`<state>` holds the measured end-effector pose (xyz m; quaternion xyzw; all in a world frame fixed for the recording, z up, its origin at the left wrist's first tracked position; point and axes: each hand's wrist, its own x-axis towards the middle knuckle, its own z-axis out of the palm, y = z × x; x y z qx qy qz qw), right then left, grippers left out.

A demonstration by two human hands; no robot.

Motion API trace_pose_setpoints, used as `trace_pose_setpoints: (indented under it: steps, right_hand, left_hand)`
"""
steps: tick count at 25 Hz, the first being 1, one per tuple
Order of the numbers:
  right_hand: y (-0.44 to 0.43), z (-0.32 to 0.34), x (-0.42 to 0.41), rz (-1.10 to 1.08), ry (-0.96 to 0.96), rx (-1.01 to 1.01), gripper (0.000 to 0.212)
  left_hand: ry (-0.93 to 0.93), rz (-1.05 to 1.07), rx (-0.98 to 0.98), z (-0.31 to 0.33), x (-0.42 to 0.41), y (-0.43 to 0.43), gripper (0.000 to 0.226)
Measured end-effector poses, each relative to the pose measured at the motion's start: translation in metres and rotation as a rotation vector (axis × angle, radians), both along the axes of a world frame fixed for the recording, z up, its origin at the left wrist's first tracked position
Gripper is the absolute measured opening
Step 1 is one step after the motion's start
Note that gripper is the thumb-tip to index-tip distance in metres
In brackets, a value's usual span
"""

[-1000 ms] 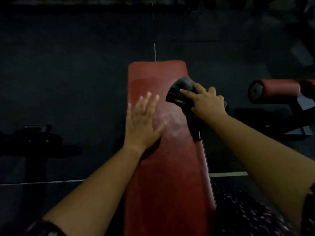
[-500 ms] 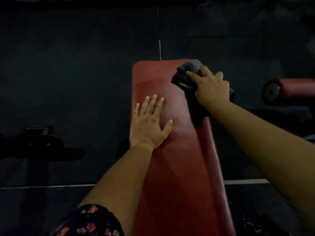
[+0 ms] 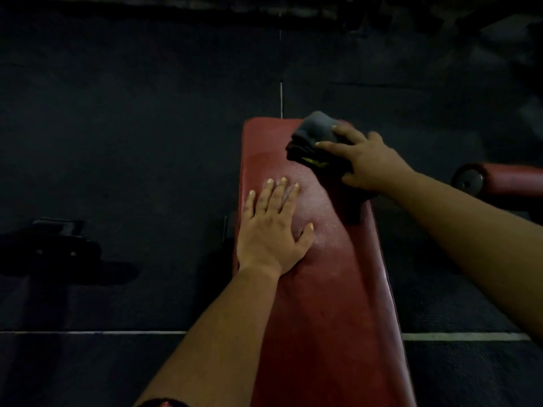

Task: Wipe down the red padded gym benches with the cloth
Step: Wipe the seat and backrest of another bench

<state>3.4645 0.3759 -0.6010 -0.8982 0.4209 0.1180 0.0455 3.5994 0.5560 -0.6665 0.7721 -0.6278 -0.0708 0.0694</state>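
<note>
A long red padded bench [image 3: 332, 289] runs away from me down the middle of the view. My left hand [image 3: 273, 230] lies flat on its left side, fingers straight and spread. A bunched dark grey cloth [image 3: 314, 136] with a yellow mark sits near the bench's far right corner. My right hand [image 3: 364, 163] presses on top of the cloth, its fingers spread over it and the thumb low beside it. Part of the cloth is hidden under that hand.
A second red padded roller [image 3: 499, 179] with a round metal end cap sticks in from the right edge. A dark low piece of equipment [image 3: 55, 245] stands on the black rubber floor at the left. White floor lines cross the mat near me.
My right hand has slid the cloth away from me toward the bench's far right corner. My left hand has settled flat on the pad and stayed there.
</note>
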Motion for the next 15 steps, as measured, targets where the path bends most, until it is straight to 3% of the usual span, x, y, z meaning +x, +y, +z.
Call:
trace_pose_setpoints:
  steps: [8,15]
  right_hand:
    - [0.015,0.005,0.098,0.421,0.072,-0.147,0.066]
    - [0.011,-0.004,0.103,0.082,-0.017,-0.138,0.063]
  left_hand:
    - [0.020,-0.008,0.023,0.000,0.003,-0.002,0.079]
    - [0.008,-0.021,0.017,0.002,0.003,-0.002,0.079]
